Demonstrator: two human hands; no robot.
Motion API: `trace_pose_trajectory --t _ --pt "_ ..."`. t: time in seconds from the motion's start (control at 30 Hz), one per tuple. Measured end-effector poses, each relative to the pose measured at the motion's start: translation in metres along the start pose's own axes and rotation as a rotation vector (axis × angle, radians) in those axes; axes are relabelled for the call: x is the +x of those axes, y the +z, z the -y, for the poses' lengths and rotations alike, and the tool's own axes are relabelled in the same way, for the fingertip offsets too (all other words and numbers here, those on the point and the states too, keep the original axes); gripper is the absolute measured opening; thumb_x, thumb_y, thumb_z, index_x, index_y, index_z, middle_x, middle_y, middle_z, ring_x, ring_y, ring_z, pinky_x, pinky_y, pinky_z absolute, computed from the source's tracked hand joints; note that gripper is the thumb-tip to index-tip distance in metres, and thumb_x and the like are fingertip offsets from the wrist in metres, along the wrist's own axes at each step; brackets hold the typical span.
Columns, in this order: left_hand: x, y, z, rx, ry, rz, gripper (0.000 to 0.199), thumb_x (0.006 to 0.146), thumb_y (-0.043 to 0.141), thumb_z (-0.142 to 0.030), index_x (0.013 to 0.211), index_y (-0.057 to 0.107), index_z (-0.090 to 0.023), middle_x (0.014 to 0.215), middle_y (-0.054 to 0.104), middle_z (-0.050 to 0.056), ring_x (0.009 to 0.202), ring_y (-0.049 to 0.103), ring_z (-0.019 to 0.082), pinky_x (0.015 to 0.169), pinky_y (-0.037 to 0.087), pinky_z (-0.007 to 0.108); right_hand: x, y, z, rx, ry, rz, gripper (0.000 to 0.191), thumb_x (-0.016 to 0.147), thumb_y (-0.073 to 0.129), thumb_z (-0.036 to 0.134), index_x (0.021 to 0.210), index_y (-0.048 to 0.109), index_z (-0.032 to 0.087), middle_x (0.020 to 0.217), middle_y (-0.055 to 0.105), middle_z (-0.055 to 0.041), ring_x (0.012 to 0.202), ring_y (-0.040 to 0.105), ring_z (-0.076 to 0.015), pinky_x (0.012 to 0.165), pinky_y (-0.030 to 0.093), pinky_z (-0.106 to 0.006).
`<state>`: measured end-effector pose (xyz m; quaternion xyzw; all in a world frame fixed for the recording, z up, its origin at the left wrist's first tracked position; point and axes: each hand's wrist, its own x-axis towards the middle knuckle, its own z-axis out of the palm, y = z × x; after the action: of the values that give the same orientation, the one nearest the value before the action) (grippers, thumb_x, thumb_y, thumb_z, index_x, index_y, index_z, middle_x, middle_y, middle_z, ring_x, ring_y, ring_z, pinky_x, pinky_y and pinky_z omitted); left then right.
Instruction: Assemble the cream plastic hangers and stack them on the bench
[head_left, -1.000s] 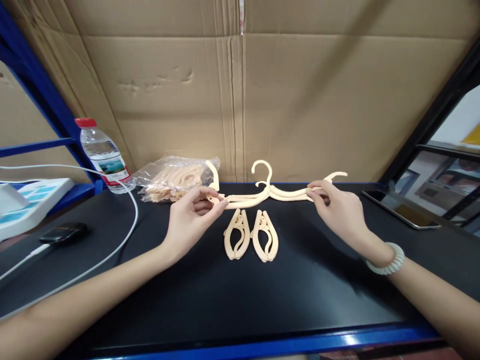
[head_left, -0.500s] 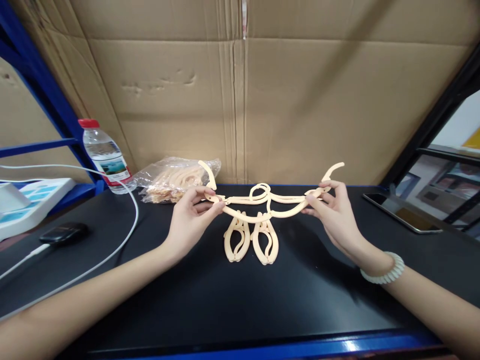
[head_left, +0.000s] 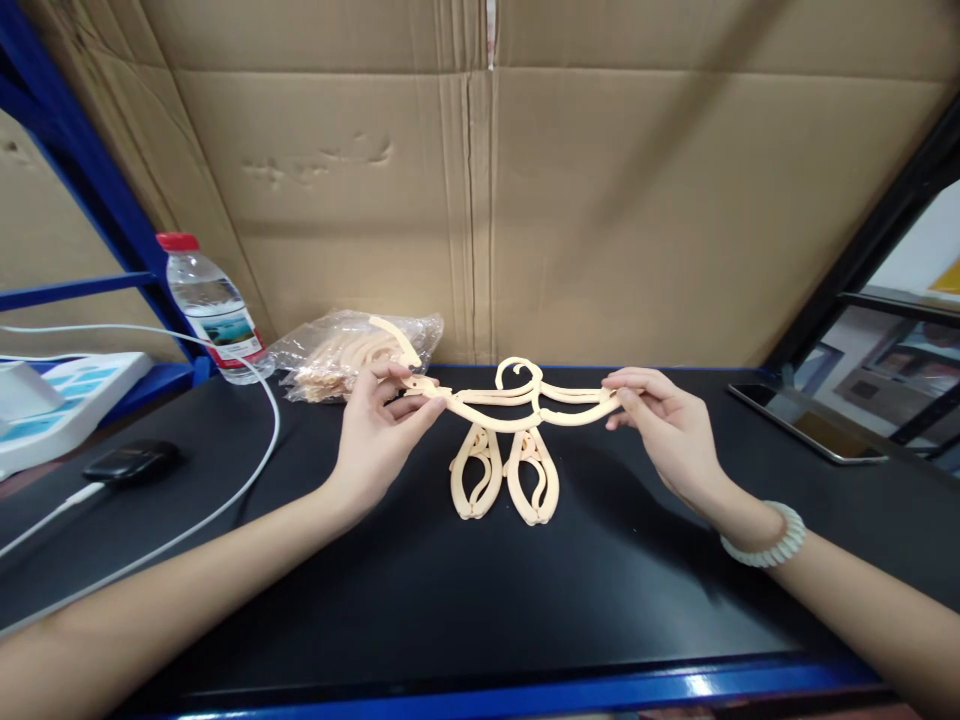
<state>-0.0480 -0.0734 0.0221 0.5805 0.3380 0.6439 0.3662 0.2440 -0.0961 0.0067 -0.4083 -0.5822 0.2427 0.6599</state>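
A cream plastic folding hanger (head_left: 501, 422) is stretched out between my two hands above the black table. Its curled hook (head_left: 517, 372) stands up in the middle. My left hand (head_left: 386, 425) pinches the left end, where a short curved arm (head_left: 396, 338) sticks up and outward. At the right end, the fingers of my right hand (head_left: 664, 420) are closed and cover the tip. Below the hanger, two folded hangers of the same cream colour, one on the left (head_left: 466, 500) and one on the right (head_left: 543, 500), lie side by side on the table.
A clear plastic bag (head_left: 345, 355) of more cream hangers lies at the back left, beside a water bottle (head_left: 225, 320). A white power strip (head_left: 82, 400), a black device (head_left: 131, 462) and white cables occupy the left. A phone (head_left: 802, 422) lies at right; cardboard (head_left: 637, 200) stands behind.
The curved arm at the hanger's right end has swung down out of sight behind my right hand. The left curved arm has tilted further outward, and the hook shows more openly.
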Motion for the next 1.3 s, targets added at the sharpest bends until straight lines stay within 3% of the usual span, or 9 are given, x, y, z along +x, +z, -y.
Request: trace_pose_trajectory --t 0.13,0.27,0.4,0.57,0.73,0.83,0.93,1.07,1.3 --pt "0.001 -0.001 -0.002 -0.03 0.019 -0.018 0.053 0.067 0.081 -0.015 0.103 0.044 -0.024 0.091 0.066 -0.001 0.08 0.07 0.014 0.079 0.057 0.028 0.001 0.002 0.001 0.187 0.143 -0.047 0.029 0.077 0.078 0.029 0.105 0.071 0.025 0.1 0.068 -0.0033 0.084 0.064 -0.0146 0.064 0.058 -0.024" --pt "0.001 -0.001 -0.004 -0.022 0.046 0.021 0.061 0.069 0.079 -0.016 0.118 0.044 -0.025 0.093 0.065 0.0 0.091 0.07 0.018 0.087 0.056 0.035 0.0 0.004 0.005 0.325 0.297 -0.026 0.025 0.072 0.082 0.031 0.093 0.072 0.021 0.092 0.069 -0.003 0.084 0.064 -0.0143 0.073 0.059 -0.026" --pt "0.001 -0.001 -0.005 0.03 0.092 0.09 0.054 0.073 0.076 -0.019 0.119 0.05 -0.025 0.101 0.063 0.003 0.097 0.067 0.019 0.087 0.057 0.037 0.001 0.002 0.008 0.379 0.281 -0.027 0.016 0.074 0.081 0.031 0.081 0.07 0.021 0.087 0.067 -0.0008 0.083 0.063 -0.0129 0.074 0.057 -0.025" --pt "-0.004 0.001 -0.005 0.07 0.041 0.14 0.05 0.077 0.073 -0.023 0.124 0.06 -0.023 0.12 0.059 0.008 0.082 0.064 0.014 0.08 0.059 0.035 0.001 0.002 0.01 0.45 0.301 -0.106 0.016 0.074 0.08 0.029 0.077 0.067 0.021 0.09 0.067 -0.0001 0.09 0.063 -0.0138 0.086 0.056 -0.031" --pt "-0.006 0.002 -0.01 0.225 0.084 0.158 0.022 0.08 0.069 -0.028 0.101 0.076 -0.023 0.114 0.061 0.007 0.095 0.064 0.02 0.081 0.059 0.034 -0.001 0.005 0.012 0.465 0.339 -0.093 0.02 0.073 0.081 0.03 0.072 0.063 0.022 0.093 0.066 0.0002 0.096 0.063 -0.0151 0.095 0.053 -0.036" --pt "-0.005 0.001 -0.011 0.216 0.058 0.12 0.019 0.078 0.072 -0.03 0.093 0.077 -0.021 0.111 0.063 0.008 0.104 0.063 0.023 0.087 0.057 0.034 -0.001 0.005 0.011 0.436 0.336 -0.078 0.023 0.073 0.081 0.033 0.07 0.061 0.022 0.094 0.066 0.0003 0.097 0.063 -0.0162 0.096 0.052 -0.039" --pt "-0.004 0.001 -0.011 0.079 -0.066 0.081 0.038 0.071 0.08 -0.025 0.107 0.071 -0.02 0.106 0.067 0.007 0.1 0.065 0.02 0.094 0.053 0.035 -0.001 0.005 0.01 0.427 0.348 -0.071 0.021 0.073 0.081 0.033 0.072 0.063 0.023 0.095 0.066 0.0 0.095 0.063 -0.0166 0.093 0.054 -0.039" --pt "-0.003 0.003 -0.017 -0.103 -0.209 0.067 0.059 0.063 0.084 -0.016 0.118 0.064 -0.019 0.089 0.07 0.002 0.087 0.067 0.015 0.089 0.054 0.03 -0.002 0.007 0.013 0.429 0.345 -0.107 0.017 0.074 0.081 0.032 0.075 0.067 0.023 0.093 0.065 0.0006 0.089 0.061 -0.0141 0.077 0.055 -0.028" --pt "-0.005 0.006 -0.029 -0.2 -0.316 0.068 0.042 0.069 0.082 -0.02 0.106 0.065 -0.017 0.093 0.074 0.005 0.083 0.072 0.017 0.073 0.058 0.026 -0.005 0.012 0.021 0.459 0.33 -0.124 0.019 0.07 0.083 0.032 0.076 0.07 0.021 0.085 0.059 0.0007 0.064 0.047 -0.0075 0.05 0.041 -0.018"
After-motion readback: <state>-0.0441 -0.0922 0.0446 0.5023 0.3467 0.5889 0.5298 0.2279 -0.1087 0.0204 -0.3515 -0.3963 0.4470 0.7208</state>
